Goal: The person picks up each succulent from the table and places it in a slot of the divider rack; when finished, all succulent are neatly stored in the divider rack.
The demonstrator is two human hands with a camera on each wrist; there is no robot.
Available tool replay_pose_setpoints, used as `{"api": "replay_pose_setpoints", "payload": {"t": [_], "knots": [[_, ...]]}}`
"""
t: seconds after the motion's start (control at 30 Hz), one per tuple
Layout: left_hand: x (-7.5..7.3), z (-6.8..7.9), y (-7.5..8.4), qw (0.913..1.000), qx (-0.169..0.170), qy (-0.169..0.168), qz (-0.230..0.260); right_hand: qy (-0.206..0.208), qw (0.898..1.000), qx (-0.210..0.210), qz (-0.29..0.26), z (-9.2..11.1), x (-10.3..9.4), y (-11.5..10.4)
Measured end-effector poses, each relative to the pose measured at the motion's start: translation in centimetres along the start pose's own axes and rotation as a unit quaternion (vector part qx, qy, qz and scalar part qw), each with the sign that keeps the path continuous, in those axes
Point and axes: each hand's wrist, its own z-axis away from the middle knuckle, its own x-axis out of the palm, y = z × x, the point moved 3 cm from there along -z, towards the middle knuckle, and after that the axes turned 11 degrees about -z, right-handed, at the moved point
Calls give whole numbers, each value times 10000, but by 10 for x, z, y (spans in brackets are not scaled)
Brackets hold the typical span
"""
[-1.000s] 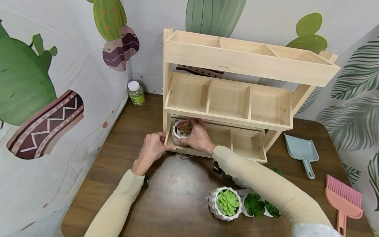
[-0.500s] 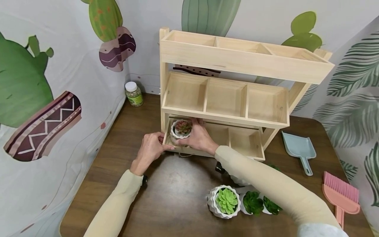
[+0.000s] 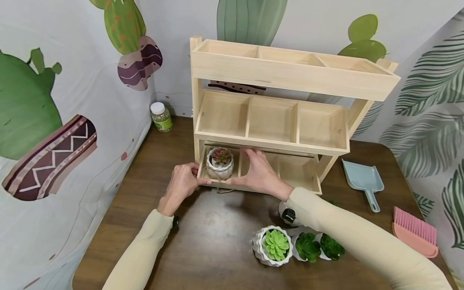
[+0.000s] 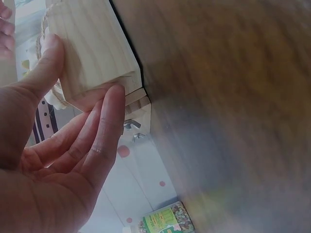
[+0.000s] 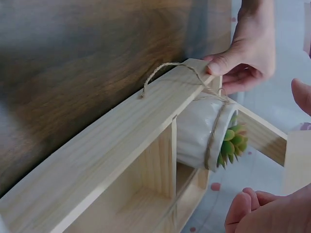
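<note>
Fingers of the left hand [image 3: 181, 181] pinch the left front corner of the long, pale-wood, three-compartment lowest tray [image 5: 112, 138], thumb against its front board. Those of the right hand [image 3: 262, 173] are spread apart and hold nothing. Between the two sets of fingers, in the tray's left-end compartment, stands a white ceramic pot [image 3: 219, 171] with a red-and-green rosette succulent [image 3: 221, 156]; whether its base sits flat is hidden. A loop of thin brown twine [image 5: 167, 64] drapes over the front board. Good seating probably calls for a firm left hold, right fingers clear of the leaves, and the twine tucked where it cannot snag. Above the fingers rise the upper tiers of the pale wooden rack [image 3: 290, 76]. Nearer the wearer than the right fingers, a white ribbed pot with a bright green succulent [image 3: 273, 246] stands on the dark brown wooden bench [image 3: 203, 241].
</note>
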Motion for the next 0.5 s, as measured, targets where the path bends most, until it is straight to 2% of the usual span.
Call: {"api": "replay_pose_setpoints", "payload": {"t": [0.2, 0.5], "knots": [[0, 0, 0, 10000, -10, -17, -23, 157, 9994, -238, -207, 24, -16, 9], [0, 1, 1, 10000, 77, 29, 5, 477, 9976, -379, -320, 63, -44, 20]]}}
